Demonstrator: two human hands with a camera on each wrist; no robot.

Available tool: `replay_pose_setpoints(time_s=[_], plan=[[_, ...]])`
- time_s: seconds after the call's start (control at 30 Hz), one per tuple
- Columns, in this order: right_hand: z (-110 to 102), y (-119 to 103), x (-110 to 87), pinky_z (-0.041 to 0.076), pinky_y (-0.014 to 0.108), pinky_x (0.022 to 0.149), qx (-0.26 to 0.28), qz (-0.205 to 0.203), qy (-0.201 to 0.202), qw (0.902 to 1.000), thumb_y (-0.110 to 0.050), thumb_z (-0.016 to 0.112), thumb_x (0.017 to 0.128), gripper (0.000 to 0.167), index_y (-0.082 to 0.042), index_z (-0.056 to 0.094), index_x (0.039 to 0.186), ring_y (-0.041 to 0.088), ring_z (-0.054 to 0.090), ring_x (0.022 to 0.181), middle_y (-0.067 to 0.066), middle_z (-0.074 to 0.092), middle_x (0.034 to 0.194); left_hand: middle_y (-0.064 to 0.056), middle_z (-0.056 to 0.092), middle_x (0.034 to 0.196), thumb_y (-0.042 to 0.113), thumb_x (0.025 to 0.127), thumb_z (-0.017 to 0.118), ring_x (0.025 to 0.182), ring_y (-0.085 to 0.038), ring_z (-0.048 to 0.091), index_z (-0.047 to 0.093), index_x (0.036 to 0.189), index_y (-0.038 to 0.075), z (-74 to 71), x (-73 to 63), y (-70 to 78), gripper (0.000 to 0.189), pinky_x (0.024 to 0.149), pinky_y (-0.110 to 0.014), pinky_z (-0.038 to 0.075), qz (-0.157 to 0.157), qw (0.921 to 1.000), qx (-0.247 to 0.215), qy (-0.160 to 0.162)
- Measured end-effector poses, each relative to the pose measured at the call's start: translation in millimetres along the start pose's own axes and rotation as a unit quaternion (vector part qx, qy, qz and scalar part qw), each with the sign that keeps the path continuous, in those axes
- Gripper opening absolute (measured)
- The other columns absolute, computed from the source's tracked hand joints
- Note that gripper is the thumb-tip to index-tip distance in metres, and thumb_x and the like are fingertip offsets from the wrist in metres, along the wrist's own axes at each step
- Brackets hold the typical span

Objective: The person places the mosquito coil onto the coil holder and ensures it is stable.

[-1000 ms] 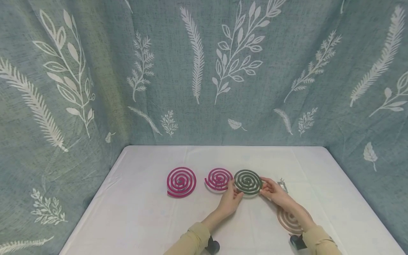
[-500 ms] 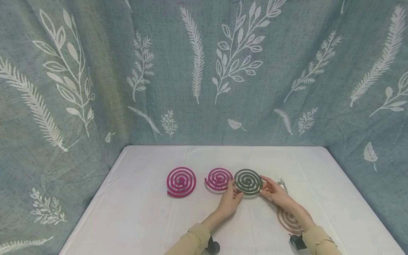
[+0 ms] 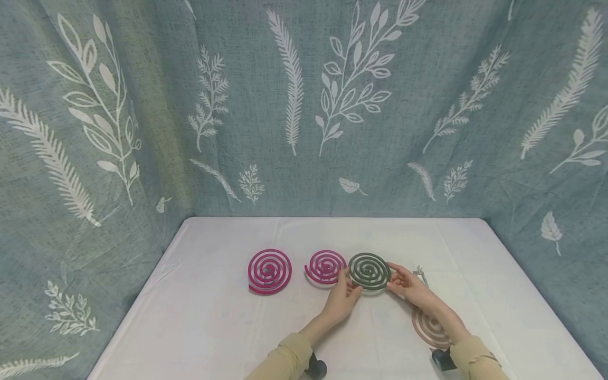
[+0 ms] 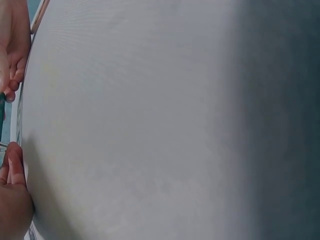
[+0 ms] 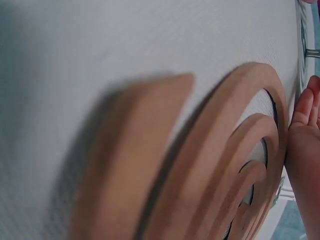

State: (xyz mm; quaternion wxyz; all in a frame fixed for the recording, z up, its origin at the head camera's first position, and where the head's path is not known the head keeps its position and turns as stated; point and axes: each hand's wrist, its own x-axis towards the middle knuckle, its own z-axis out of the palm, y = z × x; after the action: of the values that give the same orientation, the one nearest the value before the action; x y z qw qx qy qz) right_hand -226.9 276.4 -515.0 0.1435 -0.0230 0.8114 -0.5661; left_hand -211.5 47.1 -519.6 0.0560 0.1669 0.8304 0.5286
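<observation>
A dark green mosquito coil [image 3: 369, 271] lies flat between both hands in the head view. My left hand [image 3: 341, 302] pinches its left edge, fingertips overlapping the rim of the neighbouring pink coil. On the opposite side, my right hand [image 3: 414, 289] grips the coil's right edge between thumb and fingers. Only a sliver of green coil [image 4: 2, 107] shows in the left wrist view, by the right hand's fingers. Left of the green coil is a pink mosquito coil [image 3: 325, 267], raised over the table; a second pink coil [image 3: 269, 272] sits farther left.
A brown mosquito coil [image 3: 427, 328] rests on the white table [image 3: 214, 327] beneath the right forearm, filling much of the right wrist view [image 5: 200, 165]. A small metal stand [image 3: 420, 274] is just behind the right hand. Patterned curtain [image 3: 304, 174] borders the table.
Almost nothing moves. Both hands keep their hold on the green mosquito coil, which shifts only very slightly.
</observation>
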Motion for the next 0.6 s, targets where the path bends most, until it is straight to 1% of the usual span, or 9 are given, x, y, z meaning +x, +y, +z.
replay_pose_setpoints(time_s=[0.1, 0.33, 0.6], plan=[[-0.4, -0.3, -0.5, 0.049, 0.016, 0.073, -0.001, -0.004, -0.002, 1.0000, -0.013, 0.061, 0.091, 0.066, -0.002, 0.027, 0.147, 0.007, 0.052, 0.085, 0.005, 0.052, 0.102, -0.008, 0.060, 0.099, 0.017, 0.095, 0.055, 0.088, -0.016, 0.060, 0.024, 0.142, -0.005, -0.3, 0.1, -0.2, 0.061, 0.079, -0.022, 0.051, 0.001, 1.0000, -0.002, -0.001], [-0.7, 0.2, -0.9, 0.048, 0.016, 0.072, 0.000, -0.006, -0.002, 1.0000, -0.014, 0.062, 0.091, 0.066, -0.002, 0.028, 0.147, 0.006, 0.052, 0.084, 0.005, 0.051, 0.101, -0.008, 0.061, 0.099, 0.018, 0.095, 0.056, 0.087, -0.012, 0.059, 0.024, 0.143, -0.004, -0.6, -0.1, -1.9, 0.062, 0.079, -0.021, 0.051, 0.000, 0.9999, -0.012, 0.002], [-0.6, 1.5, -1.1, 0.049, 0.015, 0.072, 0.011, -0.013, -0.009, 0.9998, -0.012, 0.061, 0.091, 0.066, -0.001, 0.027, 0.147, 0.006, 0.052, 0.084, 0.005, 0.051, 0.102, -0.009, 0.061, 0.099, 0.019, 0.094, 0.057, 0.088, -0.016, 0.059, 0.024, 0.143, -0.004, -0.4, -0.8, -2.4, 0.063, 0.079, -0.023, 0.051, 0.005, 0.9999, -0.014, 0.008]])
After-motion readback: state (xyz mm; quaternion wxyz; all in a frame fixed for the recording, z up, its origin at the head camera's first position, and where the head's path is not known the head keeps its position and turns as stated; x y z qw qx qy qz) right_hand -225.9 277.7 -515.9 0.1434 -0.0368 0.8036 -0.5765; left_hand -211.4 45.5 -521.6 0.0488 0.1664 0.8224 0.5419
